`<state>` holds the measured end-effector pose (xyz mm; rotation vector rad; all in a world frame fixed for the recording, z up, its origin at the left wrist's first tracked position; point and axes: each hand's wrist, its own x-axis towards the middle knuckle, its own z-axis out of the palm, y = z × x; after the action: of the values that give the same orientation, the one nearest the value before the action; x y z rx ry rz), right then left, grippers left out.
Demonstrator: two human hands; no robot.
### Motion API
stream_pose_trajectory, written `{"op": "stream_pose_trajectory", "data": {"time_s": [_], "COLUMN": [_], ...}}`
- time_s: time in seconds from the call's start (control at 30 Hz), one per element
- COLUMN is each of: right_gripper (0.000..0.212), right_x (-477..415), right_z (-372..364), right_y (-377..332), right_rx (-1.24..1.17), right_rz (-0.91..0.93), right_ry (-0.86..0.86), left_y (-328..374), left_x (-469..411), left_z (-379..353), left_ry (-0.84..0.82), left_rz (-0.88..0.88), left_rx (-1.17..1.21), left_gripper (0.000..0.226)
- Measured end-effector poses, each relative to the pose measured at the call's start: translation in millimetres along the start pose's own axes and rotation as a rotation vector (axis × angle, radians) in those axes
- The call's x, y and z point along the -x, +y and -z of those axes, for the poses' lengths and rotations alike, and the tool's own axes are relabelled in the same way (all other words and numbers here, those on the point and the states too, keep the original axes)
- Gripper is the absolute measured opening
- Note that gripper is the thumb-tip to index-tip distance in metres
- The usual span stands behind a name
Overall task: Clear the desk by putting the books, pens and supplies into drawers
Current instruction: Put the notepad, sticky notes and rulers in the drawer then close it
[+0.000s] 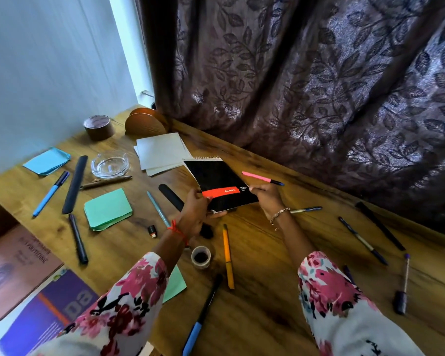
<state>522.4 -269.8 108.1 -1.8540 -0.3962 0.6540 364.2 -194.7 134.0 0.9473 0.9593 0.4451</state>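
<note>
Holding a black spiral notebook (220,185) between both hands just above the table (267,291), the person seems to be at the collecting step: one book lifted, nearly everything else still spread out, and no drawer in view.

Going left to right: at about 8 o'clock from the notebook two books overlap at the table's edge, a brown one (16,263) whose cover shows the word "POLYTECHNIC" with the rest too faint to read, and a purple one (54,307) with large pale characters that cannot be made out. At 9 o'clock lie blue sticky notes (46,161), a blue pen (50,194) and green sticky notes (108,209). At 10 o'clock stands a roll of brown tape (98,127).

The left hand (194,213) grips the notebook's near left corner, thumb on the cover. The cover carries a red band with a brand name that looks like "Lumax", though it is blurred, and small white lines beside it too tiny to read. The right hand (266,199) pinches the near right corner, and a pink pen (262,178) juts out at its fingers toward 3 o'clock; whether it is gripped or lies behind cannot be told.

An orange pen (228,256) lies at 6 o'clock, more pens at 4 o'clock.

The next move probably calls for carrying the notebook to a drawer, likely off to the left or below, then returning for the rest.
</note>
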Motion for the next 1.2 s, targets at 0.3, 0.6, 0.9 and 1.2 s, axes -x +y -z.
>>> {"op": "stream_pose_trajectory", "data": {"time_s": [0.3,0.6,0.9,1.2], "right_gripper": [0.026,0.034,0.034,0.030], "right_x": [88,246,366,450], "right_z": [-21,-79,-122,-160], "right_y": [-13,-5,19,55], "right_rx": [-0.232,-0.226,-0.148,-0.072], "right_rz": [-0.075,-0.015,-0.004,-0.042], "right_ry": [-0.225,-0.099,-0.138,-0.392], "left_y": [-4,-28,-36,-65], "left_x": [80,171,228,260], "left_z": [74,187,286,380], "left_ry": [-0.135,-0.191,-0.137,0.043], "left_rz": [-0.177,-0.093,-0.046,-0.005], "left_rx": [-0.158,-0.199,-0.118,-0.121], "left_gripper": [0.018,0.018,0.017,0.045]}}
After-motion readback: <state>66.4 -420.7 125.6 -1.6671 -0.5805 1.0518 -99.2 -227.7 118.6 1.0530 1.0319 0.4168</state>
